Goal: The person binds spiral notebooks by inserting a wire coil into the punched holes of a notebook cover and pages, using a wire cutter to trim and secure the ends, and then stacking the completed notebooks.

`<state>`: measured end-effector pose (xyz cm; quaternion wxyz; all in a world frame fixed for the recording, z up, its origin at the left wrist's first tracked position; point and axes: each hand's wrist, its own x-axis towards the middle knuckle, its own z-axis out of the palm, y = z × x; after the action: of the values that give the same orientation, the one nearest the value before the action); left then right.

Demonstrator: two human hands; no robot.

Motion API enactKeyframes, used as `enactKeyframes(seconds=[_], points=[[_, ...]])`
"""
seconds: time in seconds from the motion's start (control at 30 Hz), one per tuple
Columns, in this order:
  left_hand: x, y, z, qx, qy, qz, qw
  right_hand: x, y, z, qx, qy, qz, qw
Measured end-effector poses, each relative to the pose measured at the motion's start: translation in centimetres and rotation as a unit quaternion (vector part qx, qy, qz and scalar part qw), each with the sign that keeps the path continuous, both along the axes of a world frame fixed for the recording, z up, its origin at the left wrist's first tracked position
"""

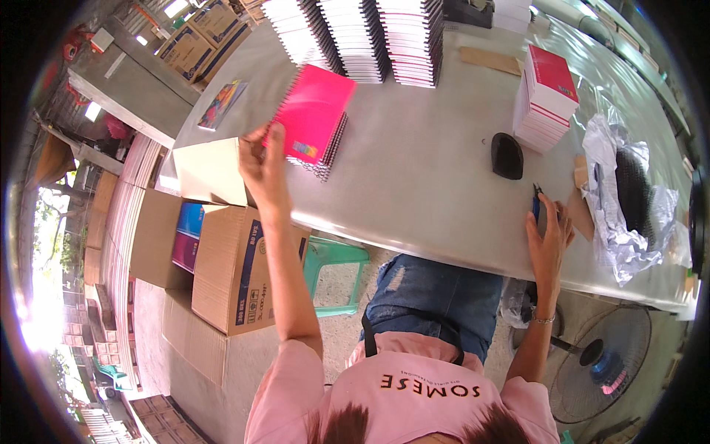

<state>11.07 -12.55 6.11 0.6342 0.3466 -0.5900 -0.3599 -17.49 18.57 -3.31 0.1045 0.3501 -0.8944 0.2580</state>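
Observation:
My left hand (pixel 262 166) pinches the lower left corner of a pink spiral notebook (pixel 314 111), thumb along its wire-bound side. The notebook lies on a short stack of spiral notebooks (pixel 336 148), near the table's front left. Near the right front edge, my right hand (pixel 549 233) rests with its fingers round small blue-handled cutting pliers (pixel 537 198). Their dark jaws point away from me, and the hand partly hides the handles.
Tall stacks of spiral notebooks (pixel 347 37) stand at the back of the metal table (pixel 414 170). Red-covered books (pixel 547 96), a black pouch-like object (pixel 506 155) and crumpled plastic wrap (pixel 621 200) lie right. An open carton (pixel 229 266) sits left, a fan (pixel 599 355) below right.

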Motion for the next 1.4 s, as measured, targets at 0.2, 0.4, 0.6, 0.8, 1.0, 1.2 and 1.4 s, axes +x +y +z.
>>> enactKeyframes(seconds=[0.2, 0.4, 0.6, 0.8, 1.0, 1.2, 1.4], points=[[4.4, -8.6, -0.1, 0.131, 0.086, -0.121, 0.98, 0.1, 0.1, -0.1, -0.014, 0.022, 0.018, 0.999], [4.9, -13.2, 2.8, 0.146, 0.037, -0.204, 0.967, -0.1, 0.1, -0.4, -0.011, 0.034, 0.017, 0.999], [4.2, -15.9, 8.6, 0.104, -0.159, -0.192, 0.963, 0.4, -0.2, 0.3, 0.007, 0.006, 0.007, 1.0], [2.3, -16.2, 12.6, 0.059, -0.353, -0.31, 0.881, 0.1, -0.1, -0.4, 0.015, 0.017, -0.004, 1.0], [-0.7, -18.1, 13.3, 0.014, -0.518, -0.376, 0.768, 0.5, -0.1, 0.1, 0.023, 0.001, -0.006, 1.0], [-5.1, -18.4, 12.0, -0.01, -0.635, -0.422, 0.647, 0.2, 0.0, 0.2, 0.036, -0.003, -0.012, 0.999], [-6.6, -18.1, 9.7, 0.013, -0.622, -0.451, 0.64, 0.4, -0.3, 0.3, 0.029, 0.002, -0.01, 1.0]])
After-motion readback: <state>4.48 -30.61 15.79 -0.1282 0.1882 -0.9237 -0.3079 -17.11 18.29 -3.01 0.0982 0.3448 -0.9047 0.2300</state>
